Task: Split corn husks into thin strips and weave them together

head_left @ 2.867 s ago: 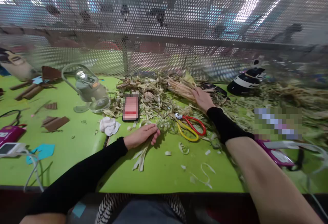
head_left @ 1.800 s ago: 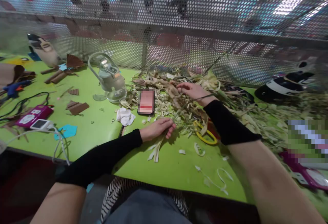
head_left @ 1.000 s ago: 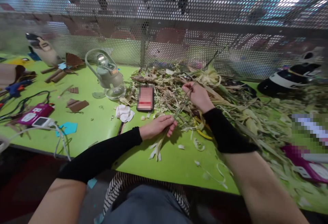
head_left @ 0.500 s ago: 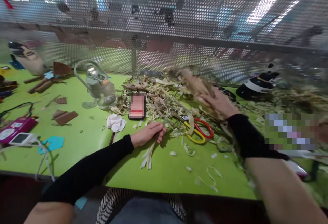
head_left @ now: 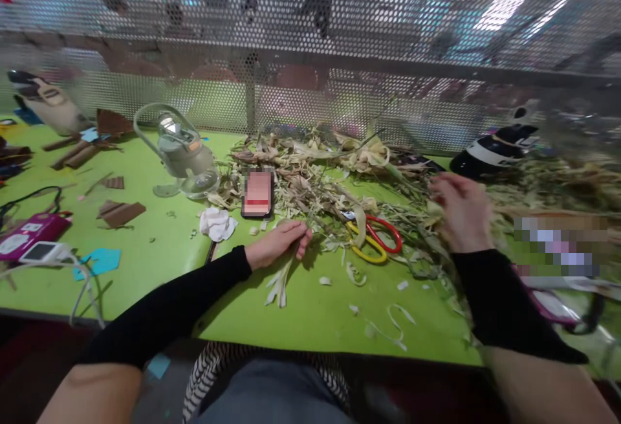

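Note:
My left hand (head_left: 279, 245) is closed on a small bunch of pale husk strips (head_left: 278, 287), whose split ends hang below my fingers onto the green table. My right hand (head_left: 462, 212) hovers at the right end of a pile of dry husk leaves (head_left: 295, 181). Its fingers are half bent and a little blurred, and nothing shows between them. Scissors (head_left: 381, 241) with one red and one yellow handle lie between my hands, a curled strip across them. A larger clump of husks (head_left: 371, 154) rests at the back of the pile.
A phone (head_left: 257, 194) and crumpled tissue (head_left: 218, 224) lie left of the pile. Behind them stand a clear handled jug (head_left: 180, 155) and a perforated metal screen (head_left: 301, 81). A black-and-white bottle (head_left: 489, 152) is at the back right. Purple device (head_left: 36, 235) and cables sit left.
My right hand has let go of the husk clump, which now lies on the back of the pile, and has moved right. My left hand keeps its hold on the strips.

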{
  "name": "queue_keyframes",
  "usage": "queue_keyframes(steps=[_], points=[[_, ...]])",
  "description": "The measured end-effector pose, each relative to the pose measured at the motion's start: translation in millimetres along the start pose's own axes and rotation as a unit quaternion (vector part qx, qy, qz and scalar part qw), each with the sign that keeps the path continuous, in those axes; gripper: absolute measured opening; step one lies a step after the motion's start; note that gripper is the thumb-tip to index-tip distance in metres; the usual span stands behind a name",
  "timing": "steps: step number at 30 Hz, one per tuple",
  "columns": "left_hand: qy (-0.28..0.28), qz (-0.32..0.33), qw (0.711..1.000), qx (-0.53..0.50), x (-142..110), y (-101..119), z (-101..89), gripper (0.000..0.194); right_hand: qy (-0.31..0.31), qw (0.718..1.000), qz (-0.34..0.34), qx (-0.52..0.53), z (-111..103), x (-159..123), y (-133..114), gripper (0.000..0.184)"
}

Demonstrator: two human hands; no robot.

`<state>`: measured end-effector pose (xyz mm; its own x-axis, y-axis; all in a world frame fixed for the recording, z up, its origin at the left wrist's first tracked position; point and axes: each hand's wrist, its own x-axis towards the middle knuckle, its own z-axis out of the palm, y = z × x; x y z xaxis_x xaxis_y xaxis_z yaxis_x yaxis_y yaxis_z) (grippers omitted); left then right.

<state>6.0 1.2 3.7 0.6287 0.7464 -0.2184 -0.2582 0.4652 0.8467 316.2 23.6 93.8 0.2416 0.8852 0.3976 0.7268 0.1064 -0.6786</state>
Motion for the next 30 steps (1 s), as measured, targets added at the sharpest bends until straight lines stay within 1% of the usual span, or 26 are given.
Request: queue_keyframes(steps=[2, 3, 4, 5, 6, 7, 8, 10, 13, 15, 17, 21, 23, 25, 27, 30], points=[[-0.009, 0.011, 1.0, -0.012, -1.3, 2.1, -0.1, 0.037, -0.103, 0.994, 0.01, 0.041, 36.4, -24.6, -20.3, 0.034], [-0.011, 0.019, 1.0, -0.02, -1.7, 3.2, -0.4, 0.035, -0.184, 0.981, 0.01, 0.063, 52.4, -36.9, -33.3, 0.032], [-0.011, 0.029, 0.999, -0.028, -2.0, 4.4, -0.9, 0.034, -0.333, 0.937, 0.018, 0.102, 66.2, -48.1, -46.8, 0.032], [-0.008, 0.038, 0.999, -0.035, -2.1, 5.7, -1.6, 0.032, -0.443, 0.885, 0.022, 0.143, 77.4, -57.6, -59.5, 0.033], [-0.002, 0.047, 0.998, -0.041, -2.0, 7.2, -2.5, 0.03, -0.507, 0.844, 0.025, 0.172, 85.9, -65.0, -70.4, 0.032], [0.007, 0.056, 0.997, -0.046, -1.9, 9.0, -3.5, 0.029, -0.518, 0.835, 0.023, 0.183, 91.8, -69.9, -78.6, 0.032], [0.017, 0.061, 0.997, -0.048, -1.7, 11.2, -4.6, 0.027, -0.516, 0.837, 0.016, 0.181, 95.4, -72.6, -84.0, 0.033], [0.038, 0.062, 0.996, -0.048, -1.6, 16.1, -6.8, 0.025, -0.467, 0.873, -0.014, 0.138, 96.6, -72.4, -86.9, 0.038], [0.047, 0.031, 0.997, -0.043, -2.6, 23.0, -8.8, 0.024, -0.378, 0.921, -0.066, 0.059, 91.2, -66.3, -80.9, 0.046], [0.044, 0.009, 0.998, -0.039, -3.7, 25.7, -8.5, 0.024, -0.324, 0.941, -0.085, 0.043, 88.2, -63.3, -76.0, 0.047], [0.042, 0.003, 0.999, -0.032, -5.0, 26.7, -7.1, 0.025, -0.283, 0.954, -0.095, 0.04, 87.4, -62.8, -73.0, 0.045], [0.05, 0.027, 0.998, 0.015, -8.0, 27.1, -2.9, 0.026, -0.232, 0.966, -0.117, 0.003, 88.4, -67.1, -73.6, 0.038], [0.053, 0.034, 0.995, 0.071, -9.6, 27.7, -1.4, 0.027, -0.212, 0.969, -0.13, -0.013, 88.6, -70.6, -76.3, 0.036], [0.059, 0.039, 0.985, 0.157, -11.2, 27.6, -0.4, 0.028, -0.195, 0.969, -0.153, -0.025, 89.3, -74.3, -79.1, 0.035], [0.074, 0.064, 0.962, 0.255, -12.8, 25.5, 0.5, 0.028, -0.193, 0.961, -0.193, -0.04, 91.2, -77.0, -80.5, 0.036], [0.099, 0.131, 0.911, 0.378, -15.6, 19.4, 2.9, 0.024, -0.208, 0.945, -0.244, -0.071, 94.7, -77.1, -78.9, 0.039]])
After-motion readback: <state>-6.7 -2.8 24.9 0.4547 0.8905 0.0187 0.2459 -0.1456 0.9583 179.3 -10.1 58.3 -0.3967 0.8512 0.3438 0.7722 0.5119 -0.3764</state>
